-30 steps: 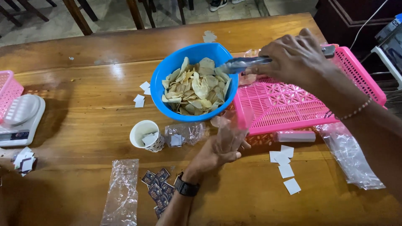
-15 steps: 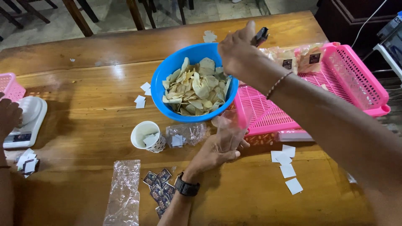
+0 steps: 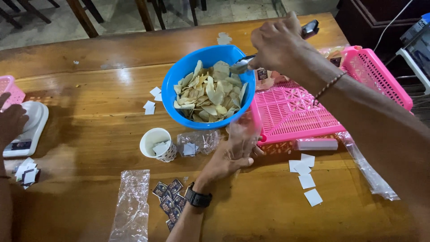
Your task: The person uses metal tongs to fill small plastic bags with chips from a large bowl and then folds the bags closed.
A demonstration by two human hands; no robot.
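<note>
Wooden table carries a blue bowl of pale chips. Metal tongs dip their tips into the chips at the bowl's far rim, gripped by the right hand. Below the bowl, the left hand pinches a clear plastic bag upright beside a pink tray.

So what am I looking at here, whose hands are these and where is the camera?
The camera sits on a person's head, looking down at a wooden table. The right hand holds metal tongs over a blue bowl of pale chips. The left hand holds a clear plastic bag upright beside a pink tray. Nearby are a paper cup and small labels. At the far left, another person's hand rests on a white scale.
</note>
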